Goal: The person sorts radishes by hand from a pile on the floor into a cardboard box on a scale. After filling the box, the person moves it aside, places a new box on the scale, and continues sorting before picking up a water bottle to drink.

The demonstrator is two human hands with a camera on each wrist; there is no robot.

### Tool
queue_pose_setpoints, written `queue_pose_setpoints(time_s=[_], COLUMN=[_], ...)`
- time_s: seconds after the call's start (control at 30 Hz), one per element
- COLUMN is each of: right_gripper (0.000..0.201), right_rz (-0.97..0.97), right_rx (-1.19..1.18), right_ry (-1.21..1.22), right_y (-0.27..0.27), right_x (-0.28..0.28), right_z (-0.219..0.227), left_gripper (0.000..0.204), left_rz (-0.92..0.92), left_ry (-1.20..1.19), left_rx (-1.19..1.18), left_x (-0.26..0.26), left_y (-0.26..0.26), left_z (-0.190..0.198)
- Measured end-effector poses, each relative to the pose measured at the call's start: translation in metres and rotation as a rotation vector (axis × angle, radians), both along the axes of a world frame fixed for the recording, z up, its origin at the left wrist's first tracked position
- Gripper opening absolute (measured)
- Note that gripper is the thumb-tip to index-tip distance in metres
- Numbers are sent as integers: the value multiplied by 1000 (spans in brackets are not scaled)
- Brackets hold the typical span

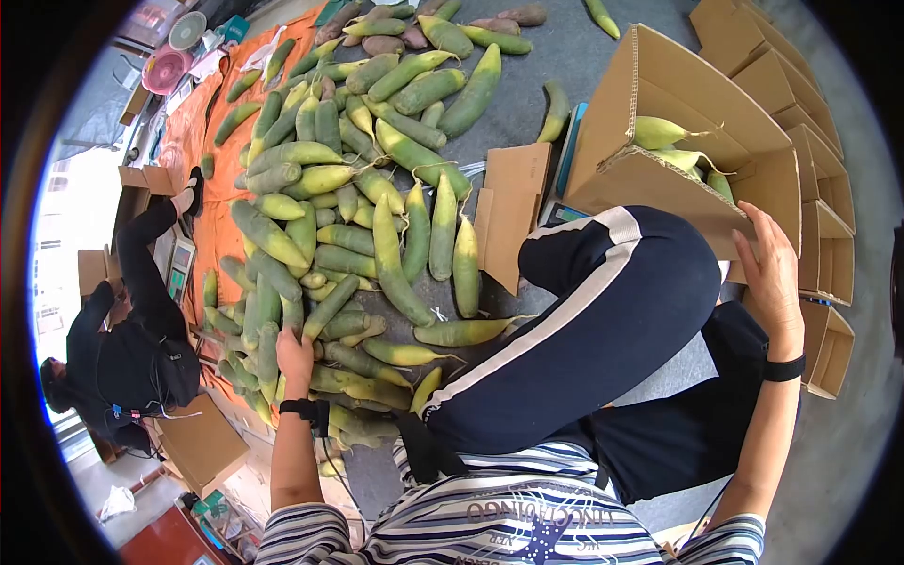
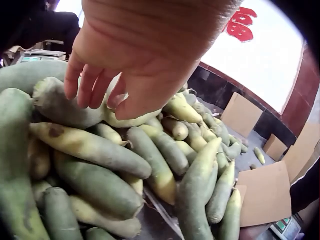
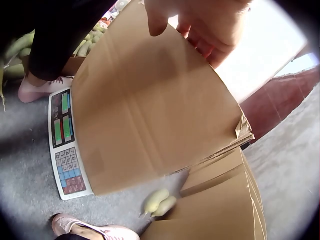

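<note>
My left hand is low over a heap of green radishes. In the left wrist view the fingers of this hand hang loosely bent against a thick radish; the far side of the contact is hidden. At the upright cardboard box, my right hand holds the near rim. The right wrist view has the thumb of that hand on the box's outer face, its fingers over the edge. Several pale-green radishes lie inside the box.
A digital scale is under the box. More open boxes line the right side. A loose cardboard flap stands beside the heap. An orange sheet spreads under it. Another person sits at the left. Two radishes lie behind the box.
</note>
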State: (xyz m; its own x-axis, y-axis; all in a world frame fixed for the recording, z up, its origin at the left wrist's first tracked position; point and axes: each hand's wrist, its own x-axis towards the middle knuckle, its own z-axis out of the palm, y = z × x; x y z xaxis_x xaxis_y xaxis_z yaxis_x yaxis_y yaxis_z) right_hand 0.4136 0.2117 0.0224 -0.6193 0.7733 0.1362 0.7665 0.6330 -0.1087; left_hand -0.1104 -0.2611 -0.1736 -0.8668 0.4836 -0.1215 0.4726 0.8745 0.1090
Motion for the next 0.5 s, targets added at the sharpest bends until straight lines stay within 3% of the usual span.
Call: queue_pose_setpoints(time_s=[0.07,0.1,0.17,0.27,0.33,0.4,0.5], right_gripper=[34,34,35,35,35,35,35], right_rz=[-6,-14,-15,-9,-3,-7,1], right_rx=[-10,-18,-14,16,-4,2,8], right_ry=[-9,-18,-26,-37,-30,-18,-28], right_y=[0,0,1,1,-2,-1,0], right_x=[0,0,0,1,-1,1,1], right_z=[-1,-1,-2,-5,-1,-2,-4], left_gripper=[30,30,44,59,65,68,66], left_rz=[-178,-176,-265,-407,-406,-192,-203], left_ry=[117,115,51,54,7,-69,-7], left_rx=[-100,-97,-358,-277,-293,-498,-597], left_x=[1,4,8,-13,-13,-12,-14], left_y=[-6,-1,13,11,30,44,50], left_z=[-6,-6,-8,-49,-53,-56,-58])
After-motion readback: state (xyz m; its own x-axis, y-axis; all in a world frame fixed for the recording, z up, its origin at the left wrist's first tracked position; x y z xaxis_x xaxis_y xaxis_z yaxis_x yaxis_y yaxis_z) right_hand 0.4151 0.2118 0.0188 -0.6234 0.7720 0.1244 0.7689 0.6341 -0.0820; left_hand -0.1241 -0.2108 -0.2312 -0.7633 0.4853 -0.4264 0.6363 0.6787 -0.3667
